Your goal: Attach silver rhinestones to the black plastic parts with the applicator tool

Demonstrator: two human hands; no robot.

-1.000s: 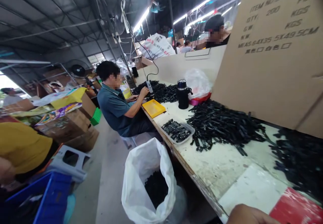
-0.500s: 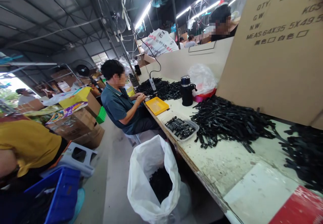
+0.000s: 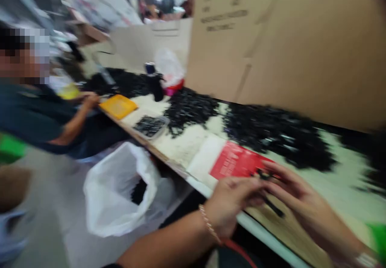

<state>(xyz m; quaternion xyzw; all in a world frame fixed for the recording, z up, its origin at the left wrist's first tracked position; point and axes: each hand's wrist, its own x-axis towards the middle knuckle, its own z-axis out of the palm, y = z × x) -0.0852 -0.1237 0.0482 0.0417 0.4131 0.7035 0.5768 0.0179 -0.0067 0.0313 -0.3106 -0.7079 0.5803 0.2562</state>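
Over the front edge of the table, my left hand (image 3: 231,198), with a bracelet on its wrist, is closed in a pinch on a small black strip-like part (image 3: 274,207). My right hand (image 3: 297,189) grips the same part from the other side, fingers bent around its upper end. The part's narrow tail hangs down between the hands. Motion blur hides its exact kind. Behind the hands lies a red and white printed sheet (image 3: 235,161). A heap of similar black parts (image 3: 280,135) spreads just beyond it.
A white sack (image 3: 105,203) with black pieces inside stands on the floor at left. Along the table are a clear tray (image 3: 164,125) of black parts, a yellow tray (image 3: 119,106), a dark flask (image 3: 155,85) and tall cardboard (image 3: 286,50). A co-worker (image 3: 36,115) sits at left.
The view has swung right and down toward the table. Both my hands, absent before, are now in view holding a black part. The co-worker and sack have shifted left in the picture.
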